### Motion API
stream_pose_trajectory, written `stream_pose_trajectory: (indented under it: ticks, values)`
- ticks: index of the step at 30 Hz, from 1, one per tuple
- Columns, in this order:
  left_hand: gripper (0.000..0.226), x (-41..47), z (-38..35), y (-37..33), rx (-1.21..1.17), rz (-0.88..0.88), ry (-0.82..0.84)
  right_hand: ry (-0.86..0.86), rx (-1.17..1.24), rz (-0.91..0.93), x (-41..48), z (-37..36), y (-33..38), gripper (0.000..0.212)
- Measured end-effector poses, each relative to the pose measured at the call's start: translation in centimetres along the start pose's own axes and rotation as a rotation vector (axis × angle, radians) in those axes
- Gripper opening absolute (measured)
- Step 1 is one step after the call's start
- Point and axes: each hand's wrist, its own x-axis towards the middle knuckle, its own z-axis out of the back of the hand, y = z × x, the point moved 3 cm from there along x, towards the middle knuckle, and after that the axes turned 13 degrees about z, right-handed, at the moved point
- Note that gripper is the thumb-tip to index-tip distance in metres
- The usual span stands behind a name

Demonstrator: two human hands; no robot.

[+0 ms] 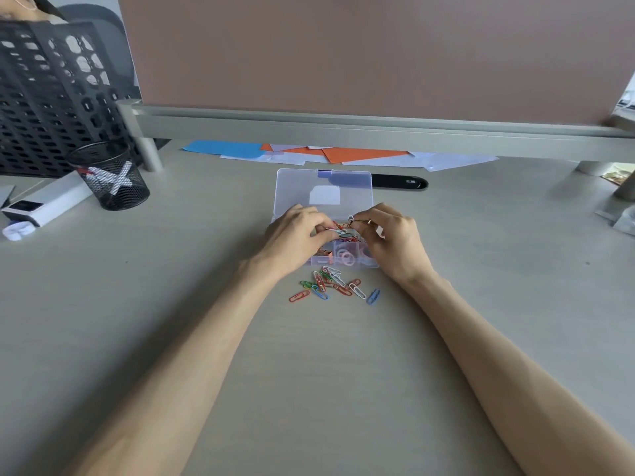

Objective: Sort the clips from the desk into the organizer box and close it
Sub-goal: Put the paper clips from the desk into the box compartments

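A clear plastic organizer box (347, 261) sits open mid-desk, its lid (323, 190) tilted back. Its compartments hold coloured paper clips and pink rings. My left hand (297, 235) pinches paper clips over the box's back compartment. Opposite it, my right hand (391, 235) pinches other clips, one white loop sticking up. The hands nearly touch over the box and hide much of its inside. A loose pile of coloured paper clips (335, 283) lies on the desk just in front of the box.
A black mesh pen cup (110, 180) and a white device (41, 207) stand at the left. Coloured paper sheets (309, 154) lie under the partition rail. A black oval object (400, 183) lies right of the lid. A black perforated rack (51, 97) fills the far left.
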Motion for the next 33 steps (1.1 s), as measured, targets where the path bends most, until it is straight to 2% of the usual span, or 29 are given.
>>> stream_pose_trajectory:
  ticks: [11, 17, 19, 22, 25, 29, 33]
  values:
    - [0.013, -0.1, 0.2, 0.0, -0.028, -0.005, 0.022, 0.058, -0.006, -0.043, -0.1, -0.1, 0.5, 0.019]
    - [0.014, 0.1, 0.2, 0.2, -0.016, -0.041, 0.009, 0.047, 0.025, -0.082, 0.0, 0.2, 1.0, 0.034]
    - [0.017, 0.0, 0.1, 0.2, 0.004, -0.076, 0.009, 0.017, 0.033, -0.094, 0.0, 0.5, 0.9, 0.038]
    - [0.024, -0.4, 0.2, 0.1, 0.024, -0.097, 0.013, -0.128, 0.071, -0.163, -0.1, 1.3, 0.5, 0.04]
    - [0.024, -1.7, 1.2, -0.1, -0.015, -0.119, -0.051, -0.221, 0.095, -0.242, -0.9, 2.3, 0.9, 0.038]
    - [0.02, -4.7, 2.8, -0.2, -0.097, -0.155, -0.083, -0.106, 0.11, -0.132, -2.7, 3.0, 3.0, 0.028]
    - [0.016, -7.8, 3.6, 0.6, -0.102, -0.154, -0.042, 0.119, 0.091, -0.027, -4.8, 3.0, 4.6, 0.022]
